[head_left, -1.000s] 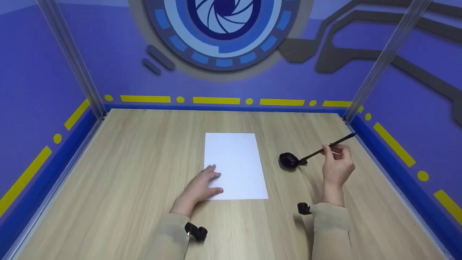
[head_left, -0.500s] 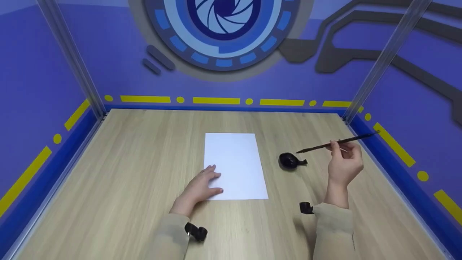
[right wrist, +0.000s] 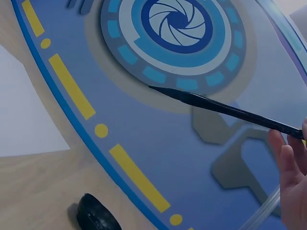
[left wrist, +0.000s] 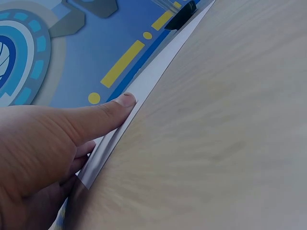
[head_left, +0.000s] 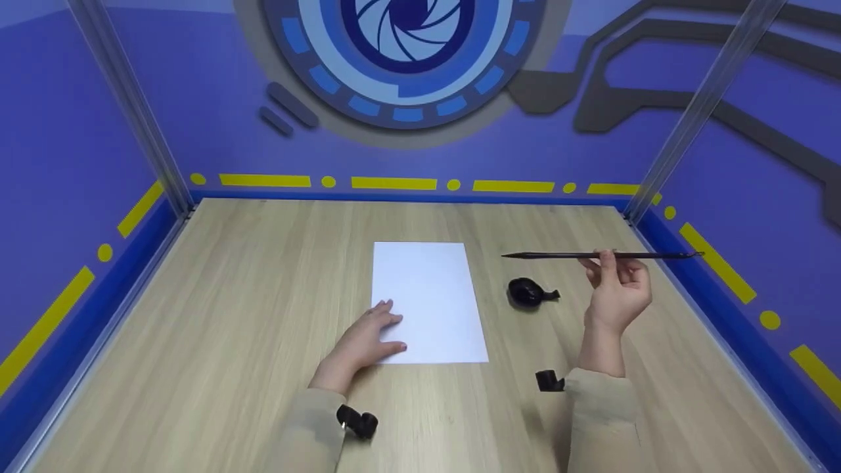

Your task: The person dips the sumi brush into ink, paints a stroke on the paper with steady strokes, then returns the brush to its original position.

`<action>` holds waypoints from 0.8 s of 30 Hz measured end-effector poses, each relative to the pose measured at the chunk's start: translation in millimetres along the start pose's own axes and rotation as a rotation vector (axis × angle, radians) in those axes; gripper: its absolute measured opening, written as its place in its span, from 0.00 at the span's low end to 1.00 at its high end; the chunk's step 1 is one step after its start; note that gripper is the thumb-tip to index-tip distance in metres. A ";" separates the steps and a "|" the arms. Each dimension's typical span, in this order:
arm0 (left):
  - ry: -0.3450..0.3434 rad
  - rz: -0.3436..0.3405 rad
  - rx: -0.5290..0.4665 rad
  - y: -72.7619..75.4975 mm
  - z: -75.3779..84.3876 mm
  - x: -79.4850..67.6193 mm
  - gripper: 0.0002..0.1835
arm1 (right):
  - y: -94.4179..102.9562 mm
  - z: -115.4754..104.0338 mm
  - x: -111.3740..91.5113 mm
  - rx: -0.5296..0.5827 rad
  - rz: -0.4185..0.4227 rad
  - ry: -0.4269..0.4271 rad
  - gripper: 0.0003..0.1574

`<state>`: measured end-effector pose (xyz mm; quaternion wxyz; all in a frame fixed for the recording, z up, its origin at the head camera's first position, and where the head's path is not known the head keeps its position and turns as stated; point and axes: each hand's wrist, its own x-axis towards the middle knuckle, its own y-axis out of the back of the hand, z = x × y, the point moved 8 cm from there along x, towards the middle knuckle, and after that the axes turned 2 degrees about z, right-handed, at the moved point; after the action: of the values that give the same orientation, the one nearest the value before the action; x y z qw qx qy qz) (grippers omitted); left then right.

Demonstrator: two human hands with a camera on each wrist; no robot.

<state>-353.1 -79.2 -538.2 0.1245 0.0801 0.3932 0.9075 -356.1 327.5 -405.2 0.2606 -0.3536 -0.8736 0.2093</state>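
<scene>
A dark calligraphy brush [head_left: 545, 255] is pinched between the thumb and fingers of my right hand [head_left: 614, 295]. It lies nearly level in the head view, its pointed tip to the left, and appears raised above the table. Below the tip sits a small glossy black dish [head_left: 525, 293] with a short stub on its right side; brush and dish are apart. My left hand [head_left: 364, 338] rests with spread fingers on the lower left edge of a blank white sheet of paper [head_left: 430, 289]. In the left wrist view, the thumb [left wrist: 103, 117] lies on the sheet.
The wooden table [head_left: 263, 282] is bounded by a blue back wall [head_left: 217, 144] and side walls with yellow marks. Clear posts [head_left: 696, 118] stand at the back corners. A small black camera [head_left: 550, 380] is on each wrist.
My right hand has lifted the brush from the black dish. The brush tip has swung up and left, so the brush now lies level. My left hand and the paper have stayed still.
</scene>
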 end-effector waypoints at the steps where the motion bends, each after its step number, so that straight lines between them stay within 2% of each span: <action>1: 0.005 0.000 -0.004 0.0 -0.2 -0.3 0.32 | -3.0 3.6 -1.9 0.026 -0.008 -0.023 0.10; 6: 0.017 0.001 -0.016 0.3 -0.3 -1.4 0.32 | -18.8 21.6 -12.6 0.145 -0.036 -0.157 0.09; 9: 0.022 0.004 -0.014 1.0 -0.1 -1.6 0.32 | -27.6 30.8 -19.6 0.169 -0.050 -0.217 0.09; 24: 0.015 0.003 -0.027 1.3 0.2 -1.5 0.32 | -76.6 76.4 -54.5 0.077 -0.163 -0.347 0.04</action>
<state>-351.8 -80.3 -537.2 0.1212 0.0722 0.3818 0.9134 -407.7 223.3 -439.2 0.1354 -0.2302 -0.9225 0.2787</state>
